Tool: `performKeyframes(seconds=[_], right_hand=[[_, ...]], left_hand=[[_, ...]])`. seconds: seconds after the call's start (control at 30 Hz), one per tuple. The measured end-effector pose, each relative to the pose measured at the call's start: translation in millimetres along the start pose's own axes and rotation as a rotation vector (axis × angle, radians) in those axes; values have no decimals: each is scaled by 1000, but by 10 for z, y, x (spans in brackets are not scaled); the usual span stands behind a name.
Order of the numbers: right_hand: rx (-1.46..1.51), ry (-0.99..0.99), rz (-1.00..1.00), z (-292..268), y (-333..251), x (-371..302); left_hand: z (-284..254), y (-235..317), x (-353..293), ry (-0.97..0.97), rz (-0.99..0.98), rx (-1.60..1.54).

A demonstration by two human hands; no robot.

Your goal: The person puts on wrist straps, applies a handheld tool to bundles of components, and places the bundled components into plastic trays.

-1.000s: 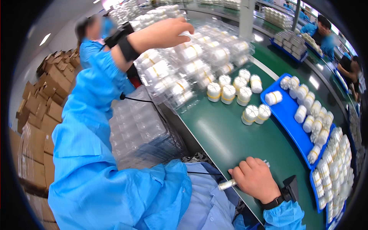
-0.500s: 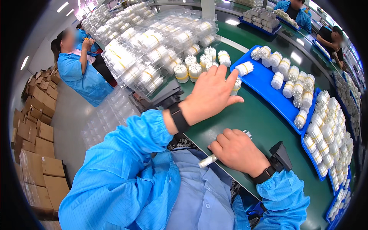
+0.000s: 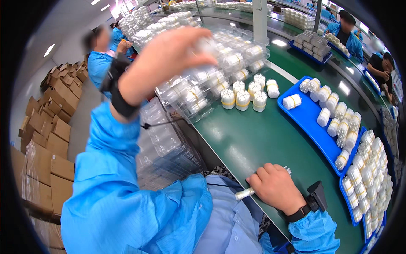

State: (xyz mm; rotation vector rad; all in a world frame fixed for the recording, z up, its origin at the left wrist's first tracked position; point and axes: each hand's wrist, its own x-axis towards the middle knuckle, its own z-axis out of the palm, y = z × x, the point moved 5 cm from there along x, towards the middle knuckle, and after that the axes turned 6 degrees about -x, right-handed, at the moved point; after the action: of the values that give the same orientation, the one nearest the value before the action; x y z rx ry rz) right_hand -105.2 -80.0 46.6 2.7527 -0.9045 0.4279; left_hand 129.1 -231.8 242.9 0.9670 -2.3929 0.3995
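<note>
Nearest, at the near edge of the green worktop [image 3: 253, 139], the right hand [image 3: 277, 188] lies knuckles up, clenched around a slim white stick-like piece [image 3: 245, 193] whose ends poke out on both sides of the fist. A dark wrist device sits just behind it on the blue sleeve.

Higher and to the left, the left hand [image 3: 169, 59] is raised above the worktop's left edge, fingers pinched together around something clear and blurred, seemingly a transparent plastic shell [image 3: 207, 44] taken from the heap of clear packs [image 3: 211, 80] stacked below it. The grip looks closed on it, though the blur hides the exact hold.

Just beyond the heap, a small cluster of white banded rolls [image 3: 245, 97] stands upright near the middle of the worktop. To the right, a blue tray [image 3: 311, 127] carries more rolls along the right edge, with further trays behind.

As a judgement, the step in hand is fetching an empty clear pack while the other hand keeps the white piece ready; the next move would call for bringing the pack down to the near edge without crushing it, and lining the two up

Farther off, other people in blue coats work along the line
</note>
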Motion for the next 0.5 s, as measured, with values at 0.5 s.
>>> performKeyframes(seconds=[0.5], right_hand=[[12, -9, 4, 4, 18, 23]], left_hand=[[569, -1966, 742, -761, -215, 219]])
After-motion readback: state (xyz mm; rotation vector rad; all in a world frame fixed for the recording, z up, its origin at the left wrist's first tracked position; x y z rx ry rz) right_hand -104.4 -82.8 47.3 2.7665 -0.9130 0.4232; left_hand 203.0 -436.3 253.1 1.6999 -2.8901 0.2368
